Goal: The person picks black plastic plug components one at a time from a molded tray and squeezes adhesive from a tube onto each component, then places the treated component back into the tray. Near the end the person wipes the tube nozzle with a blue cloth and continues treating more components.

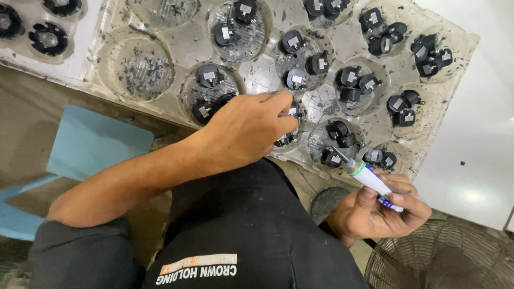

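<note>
A clear plastic tray (257, 69) with round wells lies in front of me, and most wells hold small black parts with white square tops (350, 80). My left hand (246, 128) reaches over a well near the tray's front edge, fingers closed around one of these black parts (292, 111). My right hand (383, 206) sits lower right, below the tray's edge, gripping a small white tube with a green band and a thin nozzle (367, 174) that points up toward the tray.
A second tray with black ring-shaped parts (48, 37) is at the top left. A light blue stool (91, 142) stands at the left. A round wire fan guard (444, 257) is at the lower right, beside a white surface (476, 139).
</note>
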A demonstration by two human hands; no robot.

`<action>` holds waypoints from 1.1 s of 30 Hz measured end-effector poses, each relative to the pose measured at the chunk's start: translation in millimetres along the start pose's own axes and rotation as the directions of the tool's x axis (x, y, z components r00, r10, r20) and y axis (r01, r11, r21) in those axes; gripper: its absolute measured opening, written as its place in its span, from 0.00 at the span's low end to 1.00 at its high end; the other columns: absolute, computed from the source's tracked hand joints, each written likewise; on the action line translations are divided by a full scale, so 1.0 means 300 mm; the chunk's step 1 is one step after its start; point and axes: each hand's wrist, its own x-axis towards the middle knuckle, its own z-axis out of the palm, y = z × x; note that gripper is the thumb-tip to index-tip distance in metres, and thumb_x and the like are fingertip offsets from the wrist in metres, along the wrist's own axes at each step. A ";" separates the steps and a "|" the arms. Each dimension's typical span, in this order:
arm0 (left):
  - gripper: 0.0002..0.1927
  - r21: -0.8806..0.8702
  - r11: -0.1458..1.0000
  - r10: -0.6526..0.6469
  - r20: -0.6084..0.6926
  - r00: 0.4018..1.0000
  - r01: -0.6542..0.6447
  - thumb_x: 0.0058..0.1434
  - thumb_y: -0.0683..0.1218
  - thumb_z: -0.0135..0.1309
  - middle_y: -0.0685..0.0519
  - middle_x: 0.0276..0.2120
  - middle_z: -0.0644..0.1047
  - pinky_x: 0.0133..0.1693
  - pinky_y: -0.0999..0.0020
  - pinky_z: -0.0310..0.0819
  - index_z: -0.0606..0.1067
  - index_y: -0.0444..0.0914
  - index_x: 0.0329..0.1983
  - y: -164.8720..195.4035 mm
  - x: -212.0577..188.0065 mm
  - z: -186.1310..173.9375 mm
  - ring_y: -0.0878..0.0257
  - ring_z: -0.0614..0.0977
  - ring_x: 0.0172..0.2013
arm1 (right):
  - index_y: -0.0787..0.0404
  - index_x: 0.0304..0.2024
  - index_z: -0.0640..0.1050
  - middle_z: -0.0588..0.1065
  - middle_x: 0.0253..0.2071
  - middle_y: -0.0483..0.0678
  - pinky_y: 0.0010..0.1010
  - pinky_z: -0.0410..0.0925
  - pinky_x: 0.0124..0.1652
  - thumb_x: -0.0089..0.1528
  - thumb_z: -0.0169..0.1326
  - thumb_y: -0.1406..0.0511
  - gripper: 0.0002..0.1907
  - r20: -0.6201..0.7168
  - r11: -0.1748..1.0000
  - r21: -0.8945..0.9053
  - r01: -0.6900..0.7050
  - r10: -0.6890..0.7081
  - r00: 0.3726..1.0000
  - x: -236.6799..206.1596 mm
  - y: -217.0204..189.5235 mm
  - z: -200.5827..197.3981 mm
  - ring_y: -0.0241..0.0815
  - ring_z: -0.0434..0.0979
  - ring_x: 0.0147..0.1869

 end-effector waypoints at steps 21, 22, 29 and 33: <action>0.13 -0.023 0.959 -0.282 0.027 0.959 0.282 0.53 0.42 0.60 0.45 0.21 0.77 0.27 0.48 0.73 0.70 0.36 0.40 0.024 0.120 0.079 0.43 0.81 0.25 | 0.59 0.49 0.69 0.74 0.37 0.51 0.28 0.66 0.47 0.65 0.70 0.71 0.21 0.020 0.986 -0.140 -0.086 0.090 0.996 -0.011 -0.031 -0.010 0.43 0.75 0.43; 0.14 0.000 0.953 -0.301 0.033 0.953 0.301 0.52 0.40 0.60 0.45 0.21 0.78 0.26 0.48 0.74 0.70 0.36 0.40 0.029 0.133 0.095 0.44 0.82 0.25 | 0.59 0.49 0.69 0.75 0.37 0.51 0.28 0.66 0.47 0.65 0.70 0.71 0.21 0.022 0.986 -0.139 -0.088 0.092 0.996 -0.014 -0.029 -0.011 0.43 0.75 0.42; 0.15 0.165 0.934 -0.306 -0.093 0.947 0.318 0.50 0.40 0.60 0.47 0.23 0.79 0.23 0.56 0.75 0.70 0.37 0.40 0.023 0.150 0.196 0.50 0.83 0.24 | 0.59 0.49 0.69 0.75 0.37 0.51 0.27 0.66 0.47 0.64 0.70 0.73 0.21 0.035 0.987 -0.119 -0.107 0.112 0.993 -0.024 -0.005 -0.029 0.43 0.75 0.43; 0.14 0.175 0.930 -0.318 -0.058 0.946 0.323 0.53 0.40 0.60 0.48 0.22 0.79 0.23 0.56 0.75 0.70 0.38 0.40 0.018 0.154 0.209 0.51 0.84 0.25 | 0.59 0.49 0.69 0.75 0.36 0.51 0.27 0.66 0.46 0.64 0.69 0.73 0.20 0.034 0.988 -0.095 -0.119 0.123 0.992 -0.031 0.003 -0.032 0.42 0.75 0.42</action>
